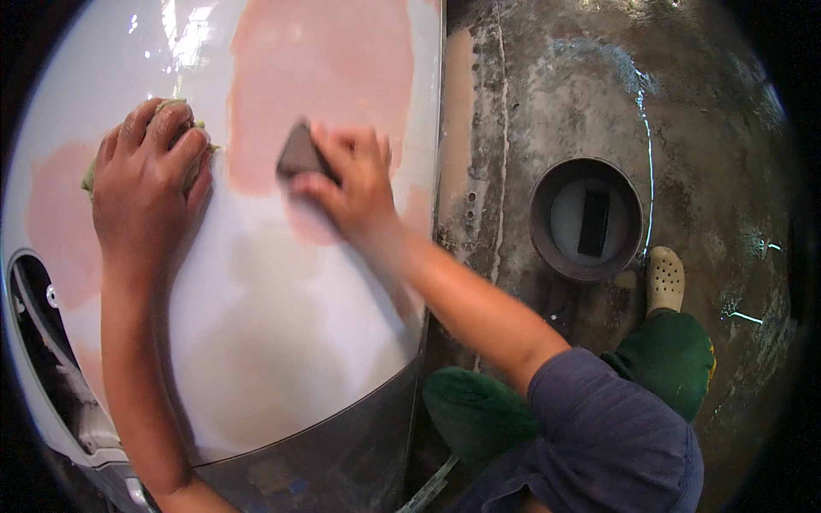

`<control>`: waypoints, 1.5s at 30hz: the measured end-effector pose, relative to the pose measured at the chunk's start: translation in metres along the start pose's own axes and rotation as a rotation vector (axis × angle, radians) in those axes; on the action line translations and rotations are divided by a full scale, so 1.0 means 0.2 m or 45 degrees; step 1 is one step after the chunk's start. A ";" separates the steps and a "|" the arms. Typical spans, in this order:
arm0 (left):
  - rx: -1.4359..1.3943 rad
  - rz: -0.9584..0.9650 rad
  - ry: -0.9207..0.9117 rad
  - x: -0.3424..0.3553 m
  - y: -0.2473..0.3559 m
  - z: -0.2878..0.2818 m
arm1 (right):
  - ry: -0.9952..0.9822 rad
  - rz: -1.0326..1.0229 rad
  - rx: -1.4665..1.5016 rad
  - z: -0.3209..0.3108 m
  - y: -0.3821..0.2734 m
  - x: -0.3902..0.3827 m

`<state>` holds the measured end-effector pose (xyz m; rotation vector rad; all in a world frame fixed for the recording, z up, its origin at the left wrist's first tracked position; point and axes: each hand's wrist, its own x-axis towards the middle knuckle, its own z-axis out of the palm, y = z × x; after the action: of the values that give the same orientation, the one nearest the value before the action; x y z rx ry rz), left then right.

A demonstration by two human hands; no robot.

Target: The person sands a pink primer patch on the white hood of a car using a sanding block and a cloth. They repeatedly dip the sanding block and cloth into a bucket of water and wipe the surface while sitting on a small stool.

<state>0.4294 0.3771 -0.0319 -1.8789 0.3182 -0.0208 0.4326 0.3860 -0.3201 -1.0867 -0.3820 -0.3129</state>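
Note:
My left hand (144, 192) is closed over a wet-looking yellow-green cloth (88, 177), pressed against a white car body panel (248, 299). Only the cloth's edges show past the fingers. Further right, my right hand (363, 188) grips a dark grey sanding pad (299, 156) between thumb and fingers. The pad lies against the panel at the lower part of a large pink patch (321, 68); this hand is slightly blurred. Another pink patch (64, 214) spreads left of my left hand. The panel's surface is glossy, with light reflected in it.
A round dark bucket (535, 231) with liquid and a black rectangular block (593, 222) stands on the stained concrete floor (718, 171). My foot in a beige clog (665, 278) is beside it. At the panel's lower left is a dark opening (43, 316).

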 end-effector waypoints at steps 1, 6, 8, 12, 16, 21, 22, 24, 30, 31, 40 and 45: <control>-0.011 0.004 0.009 0.01 0.01 0.01 | -0.029 -0.017 0.004 -0.03 -0.02 -0.08; -0.034 0.080 0.033 0.04 0.00 -0.05 | 0.058 -0.109 0.015 0.01 0.08 0.22; -0.044 0.087 0.045 0.04 0.00 -0.05 | 0.130 -0.111 -0.003 0.03 0.13 0.46; -0.089 0.084 0.015 0.04 0.00 -0.05 | 0.047 -0.039 0.039 -0.01 -0.01 0.17; -0.039 0.044 0.025 0.03 0.02 -0.03 | -0.018 -0.104 0.060 -0.03 -0.03 -0.02; -0.047 0.041 0.012 0.05 0.01 -0.03 | 0.138 -0.042 -0.012 0.04 0.10 0.45; -0.046 0.028 0.007 0.05 0.01 -0.03 | 0.134 -0.014 -0.006 0.03 0.07 0.38; -0.001 0.015 -0.039 0.03 0.00 -0.04 | 0.074 0.004 0.034 0.03 -0.04 0.17; -0.018 0.031 -0.016 0.06 0.01 -0.04 | 0.029 -0.034 0.024 -0.02 0.03 0.18; -0.035 0.034 -0.008 0.08 0.02 -0.05 | 0.071 -0.006 0.003 -0.02 0.08 0.38; 0.027 0.044 -0.006 0.04 0.00 0.00 | 0.041 0.117 0.018 -0.03 -0.09 -0.16; -0.018 0.047 -0.022 0.09 0.02 -0.04 | 0.176 0.192 -0.021 0.03 0.09 0.45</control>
<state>0.4442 0.3640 -0.0349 -1.8857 0.3417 0.0225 0.5196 0.3933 -0.2927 -1.0968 -0.1734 -0.2556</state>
